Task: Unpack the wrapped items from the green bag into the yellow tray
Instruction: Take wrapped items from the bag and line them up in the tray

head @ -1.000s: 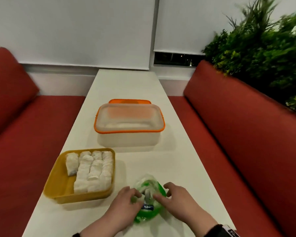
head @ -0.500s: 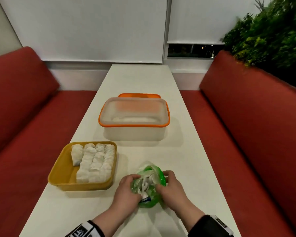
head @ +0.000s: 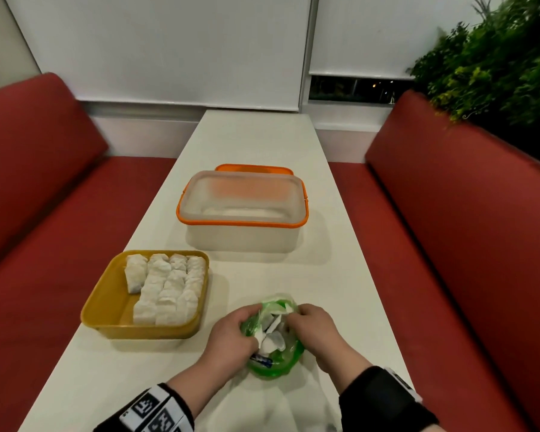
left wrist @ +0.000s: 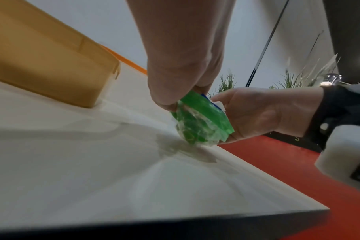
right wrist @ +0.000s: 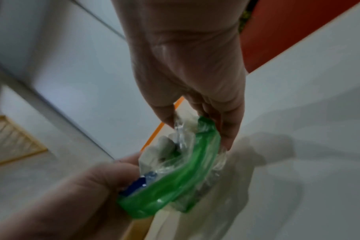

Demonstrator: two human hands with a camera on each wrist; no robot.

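Red booth benches flank the long white table (head: pixel 262 145), where a yellow tray (head: pixel 106 304) already holds rows of white wrapped items (head: pixel 169 288) and a frosted container with an orange rim (head: pixel 242 210) stands beyond it. Compared with a second ago, when both hands lay flatter over a squashed green bag (head: pixel 275 360), the bag's mouth is now drawn apart, and a few crumpled white wrapped pieces (head: pixel 270 336) show inside it (how many I cannot tell). That suggests the bag is nearly emptied and the next piece is within reach. The left hand (head: pixel 231 338) pinches the bag's near-left edge, its fingers (left wrist: pixel 170 91) pressed together on the green plastic in the left wrist view. The right hand (head: pixel 312 330) grips the opposite edge, its fingers (right wrist: pixel 226 129) curled over the rim, thumb tucked against the clear film. The bag sits on the table just right of the tray, apart from it.
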